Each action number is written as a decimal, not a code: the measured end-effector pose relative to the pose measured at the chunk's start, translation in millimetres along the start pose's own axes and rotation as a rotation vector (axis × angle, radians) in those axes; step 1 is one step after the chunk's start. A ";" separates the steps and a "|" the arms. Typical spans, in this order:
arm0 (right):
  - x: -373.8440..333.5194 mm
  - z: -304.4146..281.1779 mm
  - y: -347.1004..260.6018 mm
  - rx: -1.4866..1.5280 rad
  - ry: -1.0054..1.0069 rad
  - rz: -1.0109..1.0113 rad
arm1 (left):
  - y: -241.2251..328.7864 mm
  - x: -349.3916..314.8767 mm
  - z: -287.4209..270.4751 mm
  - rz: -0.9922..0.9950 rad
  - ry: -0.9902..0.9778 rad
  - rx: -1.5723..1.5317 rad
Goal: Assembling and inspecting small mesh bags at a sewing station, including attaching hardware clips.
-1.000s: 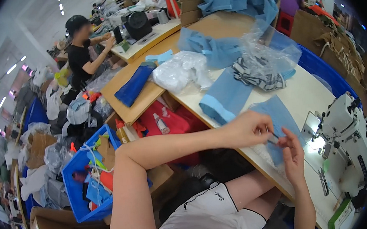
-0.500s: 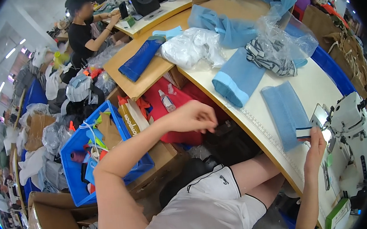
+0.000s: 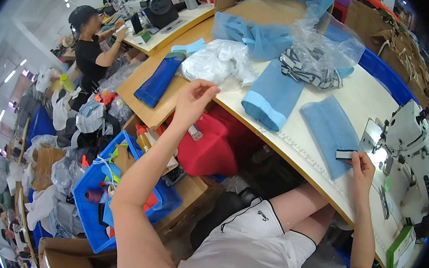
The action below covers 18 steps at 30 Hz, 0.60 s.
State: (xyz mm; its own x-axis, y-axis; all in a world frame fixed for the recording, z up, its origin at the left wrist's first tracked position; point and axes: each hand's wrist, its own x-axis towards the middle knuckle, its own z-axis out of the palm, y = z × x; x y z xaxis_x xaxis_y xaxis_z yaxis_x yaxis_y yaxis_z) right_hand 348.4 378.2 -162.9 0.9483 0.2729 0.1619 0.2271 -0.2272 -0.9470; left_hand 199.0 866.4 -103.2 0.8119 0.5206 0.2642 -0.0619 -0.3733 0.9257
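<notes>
My right hand (image 3: 363, 169), closed in a pinch, holds a small white strip with dark edges (image 3: 346, 154) over the lower end of a light blue mesh piece (image 3: 330, 128). The mesh lies flat on the white table, just left of the white sewing machine (image 3: 406, 141). My left hand (image 3: 194, 101) is in the air by the table corner, near the clear plastic bag (image 3: 218, 61). Its fingers are loosely bent and apart, with nothing visible in them. A folded blue mesh sleeve (image 3: 274, 97) with a paler band lies between the two hands.
A dark blue roll (image 3: 160, 81) rests on the wooden side board. Grey-and-white patterned fabric (image 3: 311, 68) lies farther back under clear plastic. Small scissors (image 3: 383, 201) and a green box (image 3: 400, 248) are near the machine. At left stands a blue bin (image 3: 91, 218). Another person (image 3: 91, 53) works beyond.
My left hand has risen away from my lap, up and left to the table corner. My right hand has shifted slightly left and down with the strip, which has turned a little.
</notes>
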 end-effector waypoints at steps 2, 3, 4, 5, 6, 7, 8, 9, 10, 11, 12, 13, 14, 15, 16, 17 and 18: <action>0.1 1.5 -2.6 -0.011 0.008 -0.001 | 10.5 21.0 24.6 0.199 0.047 0.095; -2.3 3.9 -5.6 0.011 0.008 0.006 | 16.1 31.9 32.9 0.195 0.051 0.109; -3.2 4.3 -6.7 0.033 0.010 0.012 | 20.7 43.2 39.5 0.191 0.055 0.122; -2.8 4.0 -6.6 0.034 0.020 0.008 | 13.0 56.5 42.1 0.242 0.030 0.114; -2.3 4.5 -5.2 0.027 0.003 -0.001 | 1.5 70.2 41.0 0.251 0.025 0.112; -2.1 3.8 -4.0 0.018 -0.014 -0.010 | -11.5 83.6 40.5 0.298 -0.024 0.247; -2.4 3.0 -4.4 0.017 -0.001 -0.011 | -13.6 91.7 43.3 0.347 -0.075 0.380; -3.8 4.0 -6.1 0.010 0.001 0.007 | -16.3 96.8 44.4 0.348 -0.013 0.553; -4.1 3.9 -6.3 0.003 0.003 0.025 | -18.6 102.0 44.7 0.357 -0.018 0.549; -3.4 2.4 -1.7 0.011 0.007 0.011 | -25.1 110.6 43.5 0.368 0.084 0.657; -2.6 3.7 -1.9 0.013 0.014 0.007 | -31.9 117.5 39.9 0.375 0.191 0.767; -2.4 6.4 -3.8 0.019 -0.005 0.002 | -38.5 123.3 34.5 0.324 0.235 0.790; -2.7 4.6 -2.4 0.016 -0.014 0.006 | -34.7 126.1 39.2 0.333 0.224 0.779; -2.5 3.2 1.2 0.025 -0.013 0.008 | -26.6 125.7 42.1 0.255 0.191 0.797; -2.9 1.1 1.0 0.022 -0.001 0.010 | -19.5 125.5 46.2 0.177 0.157 0.815; -2.7 2.9 -1.7 0.017 -0.009 -0.002 | -21.3 125.9 43.6 0.181 0.160 0.819; -2.1 5.6 -3.7 0.012 -0.019 -0.013 | -27.2 126.6 40.4 0.271 0.205 0.849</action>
State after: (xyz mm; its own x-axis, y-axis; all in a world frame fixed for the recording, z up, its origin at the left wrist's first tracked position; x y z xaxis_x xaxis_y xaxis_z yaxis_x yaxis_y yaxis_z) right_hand 344.3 383.6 -161.3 0.9407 0.2939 0.1692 0.2368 -0.2119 -0.9482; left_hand 326.9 911.5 -105.9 0.7081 0.4287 0.5611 0.2780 -0.8997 0.3366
